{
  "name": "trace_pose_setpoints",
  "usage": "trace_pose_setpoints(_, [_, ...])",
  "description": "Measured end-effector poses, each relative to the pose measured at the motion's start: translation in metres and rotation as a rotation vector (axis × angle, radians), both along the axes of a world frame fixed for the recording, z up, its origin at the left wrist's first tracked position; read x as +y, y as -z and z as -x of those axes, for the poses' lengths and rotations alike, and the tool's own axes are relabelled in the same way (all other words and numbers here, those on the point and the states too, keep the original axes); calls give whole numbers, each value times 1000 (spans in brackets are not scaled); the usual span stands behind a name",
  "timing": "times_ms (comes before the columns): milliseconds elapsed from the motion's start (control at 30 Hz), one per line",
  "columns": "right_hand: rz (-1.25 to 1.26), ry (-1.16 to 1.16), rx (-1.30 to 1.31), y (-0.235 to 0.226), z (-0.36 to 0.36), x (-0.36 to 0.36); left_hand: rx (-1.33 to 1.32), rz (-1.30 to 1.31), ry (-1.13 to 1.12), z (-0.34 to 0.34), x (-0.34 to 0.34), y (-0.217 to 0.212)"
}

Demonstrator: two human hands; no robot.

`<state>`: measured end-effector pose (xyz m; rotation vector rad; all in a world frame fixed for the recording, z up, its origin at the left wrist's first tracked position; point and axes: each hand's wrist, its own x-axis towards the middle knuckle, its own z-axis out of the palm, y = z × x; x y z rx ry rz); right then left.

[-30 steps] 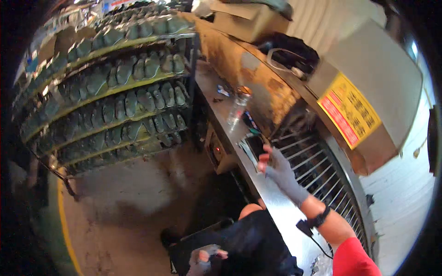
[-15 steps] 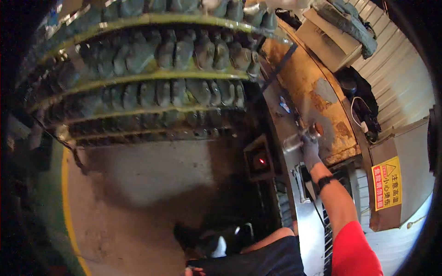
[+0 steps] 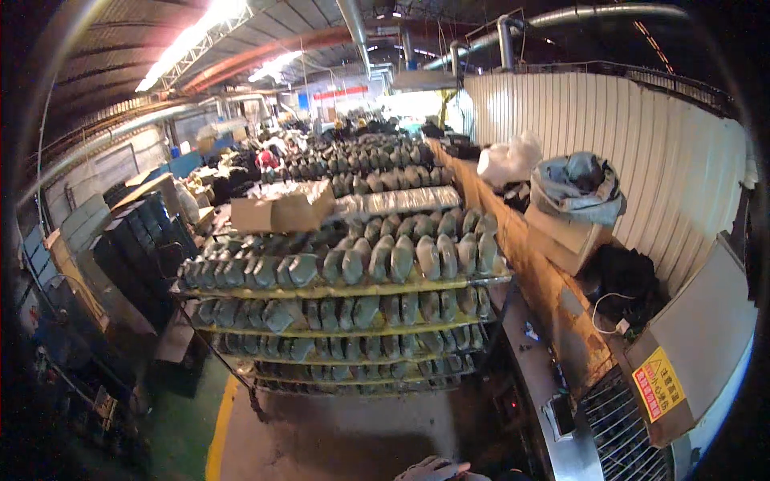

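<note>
Head view looks out over a factory hall, and only one gloved hand [image 3: 437, 468] shows, at the bottom edge; whether it is the left or the right cannot be told, nor whether it is open or closed, since just its top pokes into view. The other of the two hands is out of sight. That hand hangs over the grey floor [image 3: 345, 433], below a tall wheeled rack [image 3: 345, 325] and just left of a long metal counter [image 3: 553, 385]. The rack carries rows of grey-green shoe moulds [image 3: 393, 260] on yellowish shelves, and more such racks stretch behind it. A cardboard box [image 3: 281, 210] sits beyond the rack's top row. Right of the rack, on the rusty ledge past the counter, stand stacked boxes with a bundle of cloth [image 3: 576, 186] on top. A wire grille [image 3: 622, 429] and a grey cabinet with a yellow sticker [image 3: 658, 385] lie at the counter's near end.
</note>
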<state>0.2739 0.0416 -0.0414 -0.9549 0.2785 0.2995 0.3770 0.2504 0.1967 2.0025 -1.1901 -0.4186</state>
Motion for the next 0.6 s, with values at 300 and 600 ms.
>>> trace_pose_setpoints(300, [455,-118,-504,-247,-37,60,189,673,-504,-4,66,-23])
trace_pose_setpoints(600, [805,-62,-844,-412,-95,46,1303,1027,-861,-27,180,103])
